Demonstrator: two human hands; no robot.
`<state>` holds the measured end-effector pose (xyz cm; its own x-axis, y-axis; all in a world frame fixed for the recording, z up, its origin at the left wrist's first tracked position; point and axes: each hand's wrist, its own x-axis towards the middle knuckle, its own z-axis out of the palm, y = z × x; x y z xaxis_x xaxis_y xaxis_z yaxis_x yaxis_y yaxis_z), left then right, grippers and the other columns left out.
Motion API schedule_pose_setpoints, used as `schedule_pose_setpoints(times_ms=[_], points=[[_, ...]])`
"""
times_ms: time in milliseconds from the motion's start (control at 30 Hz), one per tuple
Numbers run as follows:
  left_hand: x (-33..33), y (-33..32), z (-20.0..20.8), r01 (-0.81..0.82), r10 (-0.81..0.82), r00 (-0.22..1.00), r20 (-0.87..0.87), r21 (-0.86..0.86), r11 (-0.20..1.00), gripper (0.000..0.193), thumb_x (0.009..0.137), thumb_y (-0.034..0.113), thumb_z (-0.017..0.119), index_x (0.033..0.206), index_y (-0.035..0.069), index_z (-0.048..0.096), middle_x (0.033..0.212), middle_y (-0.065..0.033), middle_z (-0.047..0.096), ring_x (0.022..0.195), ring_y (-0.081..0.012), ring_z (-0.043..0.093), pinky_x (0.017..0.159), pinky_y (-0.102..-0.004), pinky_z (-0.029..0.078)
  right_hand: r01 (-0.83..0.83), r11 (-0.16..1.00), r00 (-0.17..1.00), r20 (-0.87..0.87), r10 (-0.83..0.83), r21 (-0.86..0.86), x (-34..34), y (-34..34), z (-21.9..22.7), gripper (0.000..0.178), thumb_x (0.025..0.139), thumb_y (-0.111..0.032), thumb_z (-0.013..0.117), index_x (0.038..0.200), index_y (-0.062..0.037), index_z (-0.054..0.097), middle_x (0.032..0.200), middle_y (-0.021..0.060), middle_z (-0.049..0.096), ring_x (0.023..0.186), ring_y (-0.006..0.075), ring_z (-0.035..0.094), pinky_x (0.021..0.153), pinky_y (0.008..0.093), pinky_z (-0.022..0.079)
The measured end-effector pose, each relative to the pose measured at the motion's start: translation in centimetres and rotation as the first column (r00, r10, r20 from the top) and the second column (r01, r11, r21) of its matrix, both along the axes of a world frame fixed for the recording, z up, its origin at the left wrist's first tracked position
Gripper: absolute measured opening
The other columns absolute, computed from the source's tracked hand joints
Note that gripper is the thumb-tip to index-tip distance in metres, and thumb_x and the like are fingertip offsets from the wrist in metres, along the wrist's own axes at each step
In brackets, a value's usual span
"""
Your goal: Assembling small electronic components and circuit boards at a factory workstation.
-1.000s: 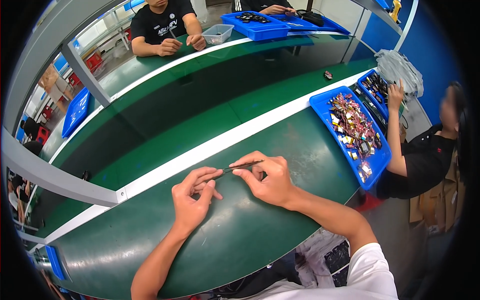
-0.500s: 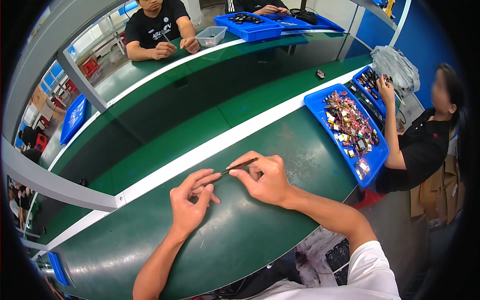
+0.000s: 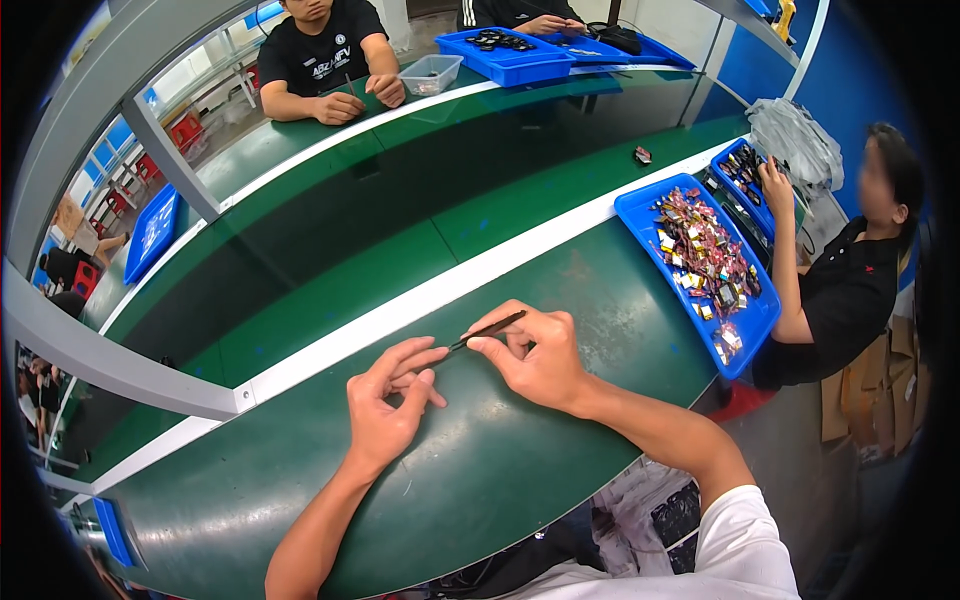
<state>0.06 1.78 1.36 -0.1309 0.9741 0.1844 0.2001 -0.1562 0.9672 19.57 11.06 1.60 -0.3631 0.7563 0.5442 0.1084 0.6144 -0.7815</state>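
Just left of the right hand [image 3: 543,360], which pinches a dark tool [image 3: 498,325], the left hand [image 3: 386,408] curls; whether it grips anything, I cannot tell.

Reaches in from the lower edge with the left forearm [image 3: 325,520] slanting up and to the right. Holds the left hand [image 3: 385,412] with fingers [image 3: 402,354] stretched rightward, slightly bent, and with the thumb [image 3: 416,390] apart below them. Bends the right arm [image 3: 660,435] at the elbow, with the forearm angled up and to the left. Draws thumb and forefinger of the right hand [image 3: 545,362] into a pinch, with fingertips near those of the left, palms well apart.
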Motion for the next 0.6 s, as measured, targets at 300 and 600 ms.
schedule_pose_setpoints(times_ms=[300,600], points=[[-0.02,0.05,-0.35,0.008,-0.006,0.999,-0.044,0.044,0.999,0.035,0.093,-0.001,0.061,0.129,-0.006,0.061,0.113,-0.0183,0.075,0.069,-0.0165,0.073,0.054,-0.0228,0.051,0.003,0.999,1.000,0.014,-0.003,-0.035,0.10,-0.07,0.28,0.008,0.084,-0.004,0.078,0.090,-0.0016,0.073,0.068,0.0067,0.070,0.042,0.0061,0.042,0.043,0.0264,0.035],[-0.03,-0.07,-0.30,0.010,-0.007,0.997,-0.080,0.047,0.999,0.037,0.091,-0.004,0.061,0.128,-0.004,0.061,0.113,-0.0197,0.076,0.069,-0.0185,0.075,0.067,-0.0274,0.058,-0.003,0.999,1.000,0.021,0.004,-0.043,0.14,-0.13,0.27,0.007,0.085,-0.004,0.078,0.090,-0.0018,0.073,0.066,0.0054,0.069,0.042,0.0053,0.041,0.043,0.0261,0.033]])
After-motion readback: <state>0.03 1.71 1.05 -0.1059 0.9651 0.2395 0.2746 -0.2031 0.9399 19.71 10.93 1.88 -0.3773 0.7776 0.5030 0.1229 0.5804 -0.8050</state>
